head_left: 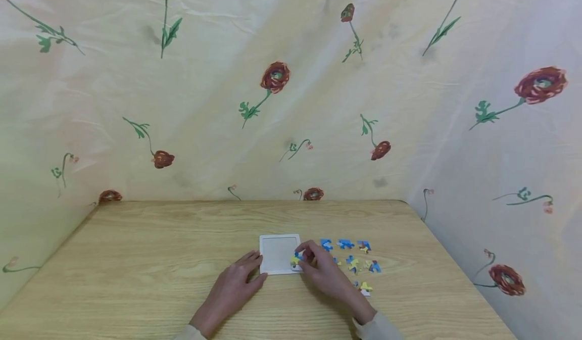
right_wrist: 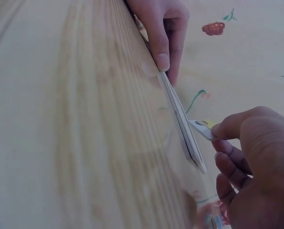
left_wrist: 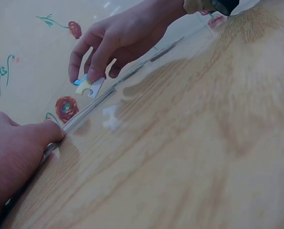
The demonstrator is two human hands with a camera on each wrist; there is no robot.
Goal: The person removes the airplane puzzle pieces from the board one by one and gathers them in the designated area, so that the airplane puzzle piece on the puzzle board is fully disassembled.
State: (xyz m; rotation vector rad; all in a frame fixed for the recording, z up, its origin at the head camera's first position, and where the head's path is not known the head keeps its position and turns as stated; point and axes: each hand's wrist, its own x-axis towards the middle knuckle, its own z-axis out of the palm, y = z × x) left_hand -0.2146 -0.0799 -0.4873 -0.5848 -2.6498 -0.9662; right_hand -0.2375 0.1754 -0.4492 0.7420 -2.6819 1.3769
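A white square puzzle frame (head_left: 280, 273) with a grey inside lies on the table. My left hand (head_left: 235, 283) holds it at its left side, the thumb by the near left corner and the fingers along the left edge. My right hand (head_left: 326, 273) pinches a puzzle piece (head_left: 294, 261) in yellow, blue and white between thumb and fingers, over the frame's right side. In the left wrist view this piece (left_wrist: 88, 88) is tilted and raised above the frame. The right wrist view shows the piece (right_wrist: 203, 130) nearly edge-on, close to the frame.
Several loose puzzle pieces lie in rough rows right of the frame, among them a blue one (head_left: 345, 244), a yellow-blue one (head_left: 352, 263) and a yellow-white one (head_left: 366, 288). Flowered cloth (head_left: 213, 128) stands behind and beside the wooden table (head_left: 159, 259).
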